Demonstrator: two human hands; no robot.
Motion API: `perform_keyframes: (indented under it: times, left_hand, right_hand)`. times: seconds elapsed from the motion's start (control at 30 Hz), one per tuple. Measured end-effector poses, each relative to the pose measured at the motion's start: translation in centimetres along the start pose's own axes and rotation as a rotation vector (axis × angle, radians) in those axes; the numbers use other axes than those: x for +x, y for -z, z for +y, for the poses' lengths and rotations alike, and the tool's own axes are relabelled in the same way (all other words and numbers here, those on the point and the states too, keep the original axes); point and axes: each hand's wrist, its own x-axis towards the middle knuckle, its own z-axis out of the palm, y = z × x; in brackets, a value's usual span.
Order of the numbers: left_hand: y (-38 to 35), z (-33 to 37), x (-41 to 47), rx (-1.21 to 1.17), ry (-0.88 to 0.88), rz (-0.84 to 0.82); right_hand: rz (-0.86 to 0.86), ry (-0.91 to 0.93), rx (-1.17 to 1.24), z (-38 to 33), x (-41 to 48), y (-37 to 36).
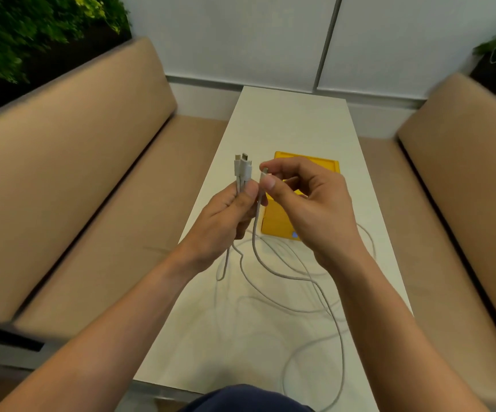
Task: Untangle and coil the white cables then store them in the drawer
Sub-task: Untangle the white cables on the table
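Observation:
My left hand (228, 218) grips two white cable ends, and their plugs (242, 168) stick up above the thumb. My right hand (309, 203) pinches a third cable end (265, 173) between thumb and forefinger, close beside the left hand. From both hands the white cables (270, 272) hang down and spread in loose tangled loops over the white table (288, 123); one strand runs off the near edge. A yellow drawer box (273, 221) stands on the table behind my right hand, partly hidden by it.
Tan cushioned benches (98, 179) (463, 179) flank the narrow table on the left and right. A white wall panel closes the far end. Green plants (17, 31) sit behind the left bench, and more at the far right.

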Motion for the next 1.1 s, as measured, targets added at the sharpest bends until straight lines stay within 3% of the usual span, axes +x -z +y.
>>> perform_keyframes:
  times: [0.17, 0.27, 0.33, 0.4, 0.53, 0.7, 0.77, 0.9, 0.97, 1.03, 1.1]
  left_hand:
    - [0.3, -0.3, -0.4, 0.057, -0.035, -0.108]
    - [0.0, -0.5, -0.3, 0.069, 0.008, -0.035]
    - [0.0, -0.5, -0.1, 0.041, 0.000, 0.046]
    - [0.2, -0.2, 0.0, 0.017, -0.020, 0.117]
    - [0.9, 0.5, 0.5, -0.055, -0.021, 0.202]
    - [3.2, 2.7, 1.3, -0.448, 0.024, 0.324]
    - [4.3, 3.2, 1.4, -0.476, 0.011, 0.336]
    - [4.9, 3.1, 1.3, -0.398, -0.021, 0.313]
    - [4.6, 2.9, 1.2, -0.373, -0.005, 0.310]
    - [4.0, 2.5, 1.2, -0.330, 0.027, 0.312]
    - [3.3, 2.0, 1.2, -0.280, 0.065, 0.294]
  right_hand:
    - [0.000, 0.042, 0.011, -0.4, 0.0, -0.9]
    - [0.062, 0.036, 0.024, -0.1, -0.4, -1.2]
    - [0.006, -0.045, 0.073, 0.5, -1.4, -1.3]
    - [-0.192, -0.173, 0.018, 1.8, -2.9, -0.9]
    - [-0.697, -0.253, -0.416, 5.6, -5.8, 0.7]
    - [-0.977, -0.517, -0.668, 9.9, -8.4, 4.6]
    - [-1.024, -0.642, -0.801, 11.1, -9.0, 7.5]
    - [-0.839, -0.780, -0.981, 11.7, -9.3, 13.0]
    - [-0.706, -0.865, -0.907, 9.8, -8.9, 14.7]
    - [-0.472, -0.897, -0.742, 7.1, -8.4, 15.5]
    - [-0.178, -0.801, -0.654, 4.2, -8.3, 15.6]
